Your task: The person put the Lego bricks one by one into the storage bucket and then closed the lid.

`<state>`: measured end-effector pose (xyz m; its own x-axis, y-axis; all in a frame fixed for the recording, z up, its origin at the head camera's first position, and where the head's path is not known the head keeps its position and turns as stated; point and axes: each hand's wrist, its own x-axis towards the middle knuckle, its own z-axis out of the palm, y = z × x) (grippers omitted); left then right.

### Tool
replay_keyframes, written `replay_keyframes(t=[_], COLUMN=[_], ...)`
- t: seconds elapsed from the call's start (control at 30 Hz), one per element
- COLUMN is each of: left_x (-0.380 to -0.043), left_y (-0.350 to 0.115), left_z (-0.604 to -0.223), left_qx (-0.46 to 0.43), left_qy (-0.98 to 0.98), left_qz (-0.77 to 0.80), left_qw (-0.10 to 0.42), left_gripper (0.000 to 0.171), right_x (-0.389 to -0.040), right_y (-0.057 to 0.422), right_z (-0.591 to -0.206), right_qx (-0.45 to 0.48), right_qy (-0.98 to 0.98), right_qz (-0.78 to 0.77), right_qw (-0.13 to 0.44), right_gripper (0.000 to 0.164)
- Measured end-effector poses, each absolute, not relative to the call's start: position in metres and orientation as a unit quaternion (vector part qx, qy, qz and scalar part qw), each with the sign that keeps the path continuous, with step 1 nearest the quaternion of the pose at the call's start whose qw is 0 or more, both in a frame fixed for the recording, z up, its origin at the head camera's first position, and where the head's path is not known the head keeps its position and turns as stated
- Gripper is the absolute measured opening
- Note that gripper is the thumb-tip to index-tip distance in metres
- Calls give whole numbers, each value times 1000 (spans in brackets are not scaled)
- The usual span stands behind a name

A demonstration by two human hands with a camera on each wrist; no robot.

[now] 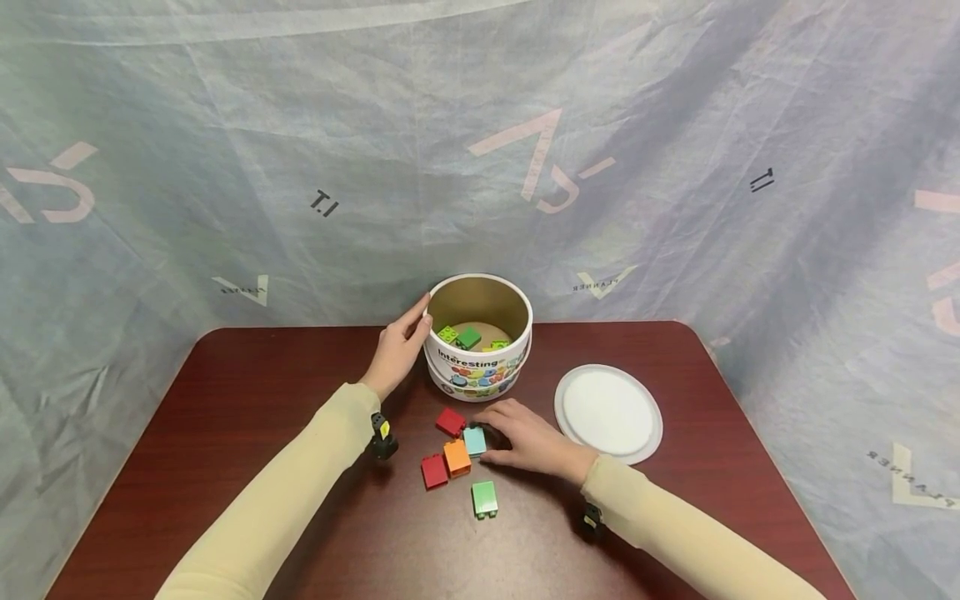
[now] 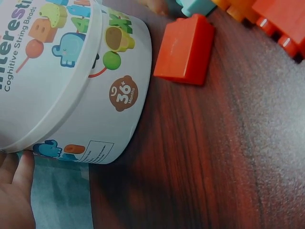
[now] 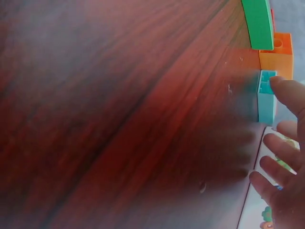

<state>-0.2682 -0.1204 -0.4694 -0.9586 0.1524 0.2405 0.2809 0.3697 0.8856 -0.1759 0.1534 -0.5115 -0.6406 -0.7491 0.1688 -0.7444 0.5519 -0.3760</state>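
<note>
My left hand [image 1: 397, 346] rests against the left side of a white round bucket [image 1: 480, 367], fingers near its rim; in the left wrist view its fingers [image 2: 21, 176] touch the wall. Green and lime blocks [image 1: 468, 337] lie inside the bucket. In front of it, my right hand [image 1: 536, 442] reaches around a light-blue block [image 1: 475, 442], thumb on the near side and fingers beyond. The right wrist view has the thumb overlapping that block [image 3: 267, 107], the other fingers spread loosely. Beside it lie an orange block [image 1: 457, 459] and a red block [image 1: 451, 422].
Another red block [image 1: 433, 472] sits left of the orange one, and a green block [image 1: 484, 498] lies nearer the front. A white round lid [image 1: 609, 412] lies flat on the dark red table [image 1: 315, 533], right of the bucket. Grey printed cloth [image 1: 420, 150] hangs behind.
</note>
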Motion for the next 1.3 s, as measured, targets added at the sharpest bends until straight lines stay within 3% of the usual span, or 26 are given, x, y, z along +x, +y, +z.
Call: replay_keyframes(t=[0.6,1.3], left_x=[-268,-266], left_y=[-119,-120], left_z=[-468,-467], left_qx=[-123,-121], left_qy=[-828,-834], left_qz=[-543,-536], left_qw=[62,51], left_gripper=[53,54], right_x=[-178,-175], right_y=[152,156], right_z=[-519,-514], right_qx=[-441,-433], right_qy=[879,885], right_qz=[-181,-172], right_qw=[-30,-13], right_gripper=[45,41])
